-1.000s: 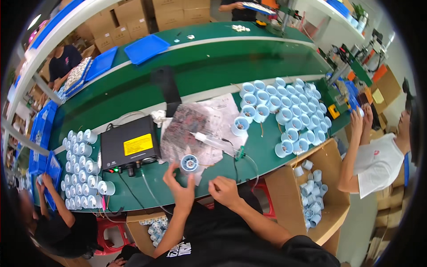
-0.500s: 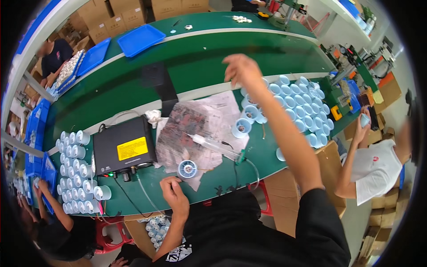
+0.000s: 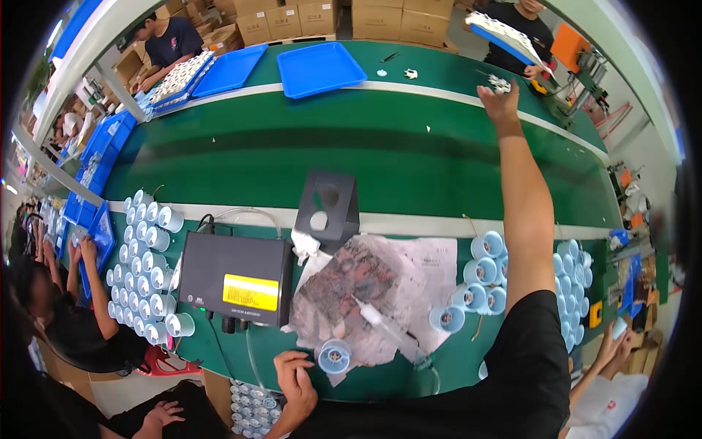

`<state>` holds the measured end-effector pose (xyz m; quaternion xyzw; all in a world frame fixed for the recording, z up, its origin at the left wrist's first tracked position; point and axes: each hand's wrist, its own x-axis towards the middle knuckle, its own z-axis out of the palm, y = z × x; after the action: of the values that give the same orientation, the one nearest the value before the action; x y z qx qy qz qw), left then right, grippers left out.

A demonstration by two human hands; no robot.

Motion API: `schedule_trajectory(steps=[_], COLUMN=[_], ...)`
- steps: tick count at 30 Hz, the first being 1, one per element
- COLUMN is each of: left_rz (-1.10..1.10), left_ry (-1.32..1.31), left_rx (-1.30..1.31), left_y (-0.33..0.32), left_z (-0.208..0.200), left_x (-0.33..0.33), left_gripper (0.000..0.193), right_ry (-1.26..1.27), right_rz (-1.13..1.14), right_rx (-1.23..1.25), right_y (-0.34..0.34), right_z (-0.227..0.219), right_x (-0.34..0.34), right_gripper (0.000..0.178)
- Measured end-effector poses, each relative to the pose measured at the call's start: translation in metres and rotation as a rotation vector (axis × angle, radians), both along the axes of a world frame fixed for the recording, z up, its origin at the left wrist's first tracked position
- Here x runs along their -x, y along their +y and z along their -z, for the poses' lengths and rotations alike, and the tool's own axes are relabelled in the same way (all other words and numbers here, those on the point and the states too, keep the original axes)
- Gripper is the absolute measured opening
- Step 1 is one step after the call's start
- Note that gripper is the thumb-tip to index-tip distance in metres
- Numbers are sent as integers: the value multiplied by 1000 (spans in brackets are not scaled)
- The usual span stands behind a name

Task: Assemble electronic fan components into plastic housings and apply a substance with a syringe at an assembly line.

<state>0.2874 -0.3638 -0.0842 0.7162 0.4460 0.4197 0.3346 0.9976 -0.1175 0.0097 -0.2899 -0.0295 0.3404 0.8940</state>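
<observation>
My right hand (image 3: 501, 104) is stretched far across the green conveyor (image 3: 395, 146), its fingers apart at a small pile of white plastic parts (image 3: 499, 83) on the far ledge. Whether the fingertips touch them I cannot tell. Near the front edge my left hand (image 3: 295, 380) rests with fingers curled in and nothing visible in them. Just right of it stands a light-blue cup (image 3: 335, 356) with a small part inside. A dispensing syringe (image 3: 391, 328) with a tube lies on stained paper (image 3: 431, 267), its tip toward the far left.
Left of the paper sits a black control box (image 3: 234, 271) with a yellow label. Behind it is a black stand (image 3: 340, 208). Light-blue cups stand in rows left (image 3: 157, 238) and right (image 3: 447, 319). Beyond the conveyor lies a blue tray (image 3: 322, 69); a person (image 3: 523, 33) holds another tray there.
My right arm has reached farther forward and right, to the white parts. My view has shifted, so the bench appears lower. The left hand stays by the cup.
</observation>
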Motion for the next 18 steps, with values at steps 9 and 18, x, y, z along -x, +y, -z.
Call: schedule_trajectory(steps=[9,18], left_rz=[77,95], left_ry=[85,81], left_rx=[35,34], left_y=[4,-4], left_z=[-4,-8], left_x=[-3,2], left_gripper=[7,9], right_ry=[-510,-150], right_rz=[155,380], right_rx=[-114,23], right_y=[-26,-40], right_z=[-29,19], right_x=[-105,-181], right_gripper=[61,53])
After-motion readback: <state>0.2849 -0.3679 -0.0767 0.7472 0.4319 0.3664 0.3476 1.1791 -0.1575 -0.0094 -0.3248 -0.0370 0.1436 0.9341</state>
